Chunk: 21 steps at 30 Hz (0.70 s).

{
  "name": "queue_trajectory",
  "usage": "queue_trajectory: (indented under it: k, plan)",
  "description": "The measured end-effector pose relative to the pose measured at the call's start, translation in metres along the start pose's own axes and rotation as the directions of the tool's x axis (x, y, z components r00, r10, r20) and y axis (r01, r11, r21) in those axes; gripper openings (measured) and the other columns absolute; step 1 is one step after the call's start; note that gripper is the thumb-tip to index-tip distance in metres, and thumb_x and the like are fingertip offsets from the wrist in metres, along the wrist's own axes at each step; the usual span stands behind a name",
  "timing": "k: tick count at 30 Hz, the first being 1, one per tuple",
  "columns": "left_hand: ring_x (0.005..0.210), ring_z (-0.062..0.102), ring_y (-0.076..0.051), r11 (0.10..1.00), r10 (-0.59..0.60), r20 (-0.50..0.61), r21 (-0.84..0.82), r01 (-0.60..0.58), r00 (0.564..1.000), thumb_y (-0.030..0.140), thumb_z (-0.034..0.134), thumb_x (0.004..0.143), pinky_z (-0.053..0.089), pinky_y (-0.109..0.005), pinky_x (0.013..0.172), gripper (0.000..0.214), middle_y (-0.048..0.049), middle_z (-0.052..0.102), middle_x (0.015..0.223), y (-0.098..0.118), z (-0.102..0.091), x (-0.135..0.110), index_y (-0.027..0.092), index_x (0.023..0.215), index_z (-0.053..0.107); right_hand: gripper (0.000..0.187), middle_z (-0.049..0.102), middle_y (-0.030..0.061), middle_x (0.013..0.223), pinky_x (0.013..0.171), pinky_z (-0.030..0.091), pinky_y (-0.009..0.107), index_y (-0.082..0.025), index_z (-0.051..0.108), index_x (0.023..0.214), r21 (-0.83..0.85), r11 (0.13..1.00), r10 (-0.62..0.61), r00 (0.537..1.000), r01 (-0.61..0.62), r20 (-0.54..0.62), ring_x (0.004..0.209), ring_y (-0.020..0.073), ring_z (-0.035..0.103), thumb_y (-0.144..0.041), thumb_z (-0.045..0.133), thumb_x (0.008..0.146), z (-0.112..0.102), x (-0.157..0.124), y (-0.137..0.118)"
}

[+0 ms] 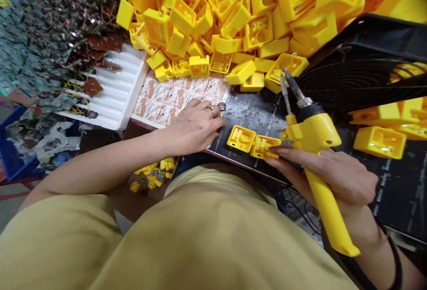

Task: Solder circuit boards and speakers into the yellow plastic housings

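My right hand (336,176) is wrapped around a yellow soldering gun (318,136). Its metal tip and a thin feed tube point up and away from me. The thumb and a fingertip of this hand also touch an open yellow plastic case (264,147) at the bench's front edge. A second open yellow case (241,138) lies against it on the left. My left hand (198,125), with a ring on one finger, is closed and low over the bench edge. Beside its fingers is a small round black part (221,106), like a mini speaker. What its fingertips pinch is hidden.
A large heap of yellow cases (200,18) fills the back. A black fan (333,76) stands at right, with more cases beside it. At left, a white foam tray (123,90) carries wired parts, next to a pile of small circuit boards (50,27). A blue bin (15,147) stands lower left.
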<state>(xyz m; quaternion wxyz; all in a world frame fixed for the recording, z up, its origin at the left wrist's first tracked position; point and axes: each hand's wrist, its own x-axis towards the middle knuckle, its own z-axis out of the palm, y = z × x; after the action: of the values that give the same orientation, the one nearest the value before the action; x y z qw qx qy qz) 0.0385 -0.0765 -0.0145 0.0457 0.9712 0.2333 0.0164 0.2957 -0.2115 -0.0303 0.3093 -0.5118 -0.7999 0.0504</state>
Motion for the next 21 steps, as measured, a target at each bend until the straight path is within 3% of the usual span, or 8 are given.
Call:
queue_trajectory:
  k: [3,7,11,14,18,21]
  plan:
    - [0.091,0.057,-0.025,0.997,-0.028,0.045,-0.071,0.032,0.999,0.023,0.056,0.087,0.041,-0.039,0.08,0.016,-0.008,0.066,0.094,-0.003,0.007,0.005,0.018,0.095,0.068,0.032,0.068,-0.0047,0.078,0.07,0.054,0.024,-0.024,0.062,0.109,-0.11,0.992,-0.069,0.996,0.063,-0.05,0.061,0.0111,0.063,-0.014,0.071,0.08,-0.005,0.002,-0.002]
    - [0.09,0.057,-0.023,0.986,-0.038,0.043,-0.163,0.045,0.998,0.022,0.053,0.087,0.04,-0.039,0.082,0.017,-0.0074,0.067,0.092,-0.008,0.01,0.005,0.018,0.082,0.068,0.029,0.071,-0.004,0.083,0.073,0.055,0.026,-0.025,0.06,0.108,-0.087,0.994,-0.064,0.997,0.061,-0.033,0.064,0.0122,0.066,-0.017,0.07,0.082,-0.002,0.007,-0.003]
    - [0.1,0.058,-0.024,0.966,-0.04,-0.079,-0.257,0.018,0.996,0.023,0.051,0.09,0.04,-0.041,0.092,0.019,-0.0071,0.07,0.103,-0.01,0.009,0.0,0.017,0.082,0.067,0.041,0.071,0.0044,0.105,0.091,0.053,0.033,-0.022,0.055,0.114,-0.064,0.996,-0.07,0.997,0.067,-0.044,0.086,0.0171,0.069,-0.028,0.075,0.079,0.013,0.014,-0.001]
    - [0.1,0.061,-0.02,0.936,-0.061,-0.156,-0.351,0.003,0.986,0.023,0.05,0.091,0.035,-0.042,0.103,0.017,-0.0032,0.072,0.095,-0.009,0.009,0.0,0.018,0.083,0.065,0.042,0.068,0.0109,0.109,0.099,0.048,0.038,-0.015,0.054,0.116,-0.027,0.996,-0.081,0.997,0.081,-0.012,0.099,0.0207,0.067,-0.029,0.073,0.081,0.029,0.025,-0.003]
    - [0.093,0.062,-0.018,0.904,-0.129,-0.121,-0.421,0.067,0.984,0.024,0.054,0.087,0.024,-0.05,0.111,0.014,-0.0002,0.071,0.082,-0.004,0.007,0.006,0.019,0.081,0.066,0.034,0.07,0.007,0.098,0.103,0.045,0.044,-0.015,0.056,0.114,-0.006,0.995,-0.097,0.995,0.096,-0.019,0.086,0.0177,0.068,-0.024,0.069,0.084,0.038,0.04,-0.01]
    - [0.094,0.062,-0.018,0.86,-0.181,-0.036,-0.491,0.14,0.983,0.026,0.056,0.085,0.022,-0.052,0.111,0.014,-0.0002,0.072,0.082,-0.002,0.004,0.011,0.02,0.081,0.068,0.028,0.069,-0.0011,0.081,0.083,0.053,0.028,-0.02,0.061,0.105,-0.003,0.999,-0.05,0.989,0.05,-0.139,0.067,0.0111,0.064,-0.019,0.073,0.08,0.022,0.039,-0.015]
